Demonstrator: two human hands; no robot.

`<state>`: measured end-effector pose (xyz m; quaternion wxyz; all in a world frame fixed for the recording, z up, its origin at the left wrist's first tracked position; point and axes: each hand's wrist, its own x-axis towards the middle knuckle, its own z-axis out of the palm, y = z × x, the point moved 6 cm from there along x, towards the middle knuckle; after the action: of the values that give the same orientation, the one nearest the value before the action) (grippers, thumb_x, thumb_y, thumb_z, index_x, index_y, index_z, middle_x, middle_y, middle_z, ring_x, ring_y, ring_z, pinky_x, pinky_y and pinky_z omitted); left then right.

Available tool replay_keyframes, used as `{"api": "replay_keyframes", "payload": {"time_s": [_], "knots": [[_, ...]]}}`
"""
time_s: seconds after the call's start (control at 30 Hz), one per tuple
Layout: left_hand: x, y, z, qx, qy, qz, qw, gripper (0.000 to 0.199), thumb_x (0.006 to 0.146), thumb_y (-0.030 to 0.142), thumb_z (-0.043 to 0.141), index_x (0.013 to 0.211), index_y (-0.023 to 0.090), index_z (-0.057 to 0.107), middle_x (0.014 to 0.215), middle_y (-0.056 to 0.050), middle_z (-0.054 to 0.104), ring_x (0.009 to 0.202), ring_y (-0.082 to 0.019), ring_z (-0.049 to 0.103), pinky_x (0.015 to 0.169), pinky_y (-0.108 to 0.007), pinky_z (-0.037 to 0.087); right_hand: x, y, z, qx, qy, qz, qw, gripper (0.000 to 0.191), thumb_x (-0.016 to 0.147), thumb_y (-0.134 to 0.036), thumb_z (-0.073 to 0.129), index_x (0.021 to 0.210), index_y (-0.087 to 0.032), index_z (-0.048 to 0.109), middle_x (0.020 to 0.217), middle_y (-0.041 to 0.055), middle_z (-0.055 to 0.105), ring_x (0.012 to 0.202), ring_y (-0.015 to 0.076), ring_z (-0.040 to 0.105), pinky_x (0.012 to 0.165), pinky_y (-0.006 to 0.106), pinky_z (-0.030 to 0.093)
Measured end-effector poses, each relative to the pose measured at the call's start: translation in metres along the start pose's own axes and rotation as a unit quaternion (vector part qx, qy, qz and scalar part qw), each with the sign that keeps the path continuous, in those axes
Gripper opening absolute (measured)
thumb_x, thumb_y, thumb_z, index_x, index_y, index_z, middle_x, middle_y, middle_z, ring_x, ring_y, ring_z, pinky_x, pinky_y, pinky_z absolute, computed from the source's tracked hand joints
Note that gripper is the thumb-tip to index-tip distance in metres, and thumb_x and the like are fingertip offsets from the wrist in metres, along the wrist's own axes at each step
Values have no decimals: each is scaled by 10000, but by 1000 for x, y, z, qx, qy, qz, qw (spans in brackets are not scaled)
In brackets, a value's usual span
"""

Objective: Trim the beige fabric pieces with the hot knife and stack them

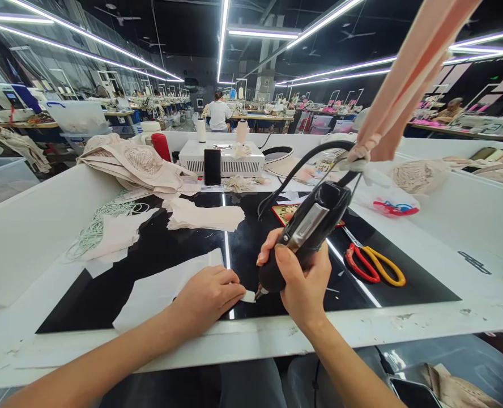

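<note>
My right hand (305, 277) is wrapped round a black corded handheld power tool (308, 224), tilted with its narrow metal tip pointing down and left. A twisted pink cloth strap (404, 85) is tied to the tool's upper end. My left hand (209, 297) pinches a small white strip (248, 296) against the glossy black board (183, 249). The tool's tip is at the strip's right end; whether it touches I cannot tell. Under and behind my left hand lies a white sheet (145, 294). What is under my left fingertips is hidden.
Scissors (373, 263) with red and yellow handles lie right of the tool. Cream fabric pieces (204, 215), green cord (96, 226) and stacked bra parts (128, 161) lie left. Behind stand a phone (212, 167) and a white vented box (192, 158). Low white walls edge the table.
</note>
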<state>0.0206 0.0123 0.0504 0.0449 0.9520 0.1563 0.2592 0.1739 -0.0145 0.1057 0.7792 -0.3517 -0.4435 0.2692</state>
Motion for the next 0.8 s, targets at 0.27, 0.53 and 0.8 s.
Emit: {"api": "replay_keyframes", "payload": {"time_s": [0.27, 0.53, 0.8], "knots": [[-10, -15, -14, 16, -26, 9, 999, 260, 1107, 201, 480, 991, 172, 712, 919, -30, 715, 808, -177, 655, 735, -305, 496, -1, 0, -2, -5, -19, -12, 1000, 299, 878, -307, 799, 1093, -270, 595, 821, -52, 688, 595, 114, 649, 563, 263, 557], [-22, -23, -5, 32, -34, 45, 998, 173, 1056, 102, 559, 1128, 206, 677, 1143, -23, 750, 947, -187, 679, 855, -335, 514, -2, -1, -2, -19, -19, -10, 1000, 391, 907, -334, 768, 1246, -286, 578, 834, -44, 683, 601, 129, 640, 589, 300, 570], [-20, -11, -16, 8, -19, 66, 998, 199, 1080, 108, 503, 1104, 168, 691, 1148, -60, 774, 1119, -211, 678, 982, -350, 550, -1, -2, -3, -22, -6, -1, 1000, 357, 887, -323, 785, 1186, -262, 601, 819, -34, 679, 602, 139, 634, 575, 310, 574]]}}
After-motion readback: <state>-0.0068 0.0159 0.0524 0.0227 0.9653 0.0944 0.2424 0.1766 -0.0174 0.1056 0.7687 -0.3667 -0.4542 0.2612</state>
